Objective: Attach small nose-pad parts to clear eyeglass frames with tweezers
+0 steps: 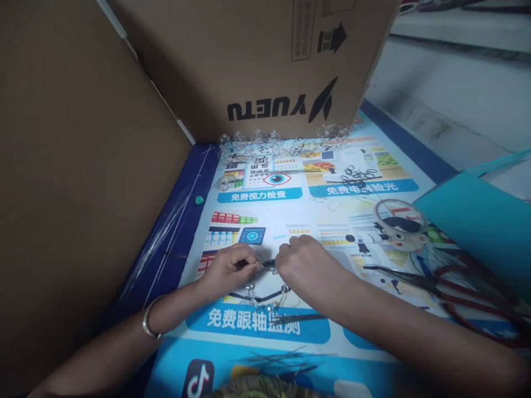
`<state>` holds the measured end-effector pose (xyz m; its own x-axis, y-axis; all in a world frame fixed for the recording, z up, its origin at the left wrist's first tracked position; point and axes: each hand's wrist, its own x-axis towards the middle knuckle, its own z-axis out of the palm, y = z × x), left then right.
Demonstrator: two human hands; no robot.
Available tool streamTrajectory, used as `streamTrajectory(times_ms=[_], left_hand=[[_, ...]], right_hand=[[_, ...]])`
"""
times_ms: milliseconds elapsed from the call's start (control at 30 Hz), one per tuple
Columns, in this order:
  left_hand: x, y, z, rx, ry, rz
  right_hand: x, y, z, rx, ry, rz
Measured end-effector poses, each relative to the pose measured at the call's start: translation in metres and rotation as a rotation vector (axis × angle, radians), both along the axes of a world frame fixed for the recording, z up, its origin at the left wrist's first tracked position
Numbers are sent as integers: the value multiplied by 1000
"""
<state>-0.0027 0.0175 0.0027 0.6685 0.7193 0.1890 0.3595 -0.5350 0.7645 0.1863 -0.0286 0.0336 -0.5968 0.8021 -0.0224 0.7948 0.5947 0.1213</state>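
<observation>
My left hand (pixel 233 268) pinches a thin wire end of a beaded strand (pixel 271 307) between thumb and forefinger. Clear round beads on the strand hang in a loop below both hands, just over the printed sheet. Close beside it, my right hand (pixel 309 264) is closed, knuckles up. A dark slim piece (pixel 269 262) sticks out from the right hand towards the left fingertips; its kind is hidden by the fingers. Under the loop lie dark thin wires (pixel 296 318).
Scissors with red handles (pixel 452 287) and a clear round roll (pixel 400 215) lie right, by a turquoise bag (pixel 485 215). Beaded strands (pixel 265 141) line the base of a cardboard box (pixel 265 61). Dark wire loops (pixel 359 178) and loose wires (pixel 282 362) lie on the sheet.
</observation>
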Motion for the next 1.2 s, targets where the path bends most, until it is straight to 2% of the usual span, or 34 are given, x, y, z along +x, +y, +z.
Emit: streamTrajectory(times_ms=[200,500,1200], left_hand=[[1,-1,2,27,10,-6],[1,-2,2,26,10,-12],[-3,-1,-3,26,25,-34]], right_hand=[[2,2,1,-28,35,-15],[3,3,12,-99,31,-19],[-4,-9,14,-56,-72,45]])
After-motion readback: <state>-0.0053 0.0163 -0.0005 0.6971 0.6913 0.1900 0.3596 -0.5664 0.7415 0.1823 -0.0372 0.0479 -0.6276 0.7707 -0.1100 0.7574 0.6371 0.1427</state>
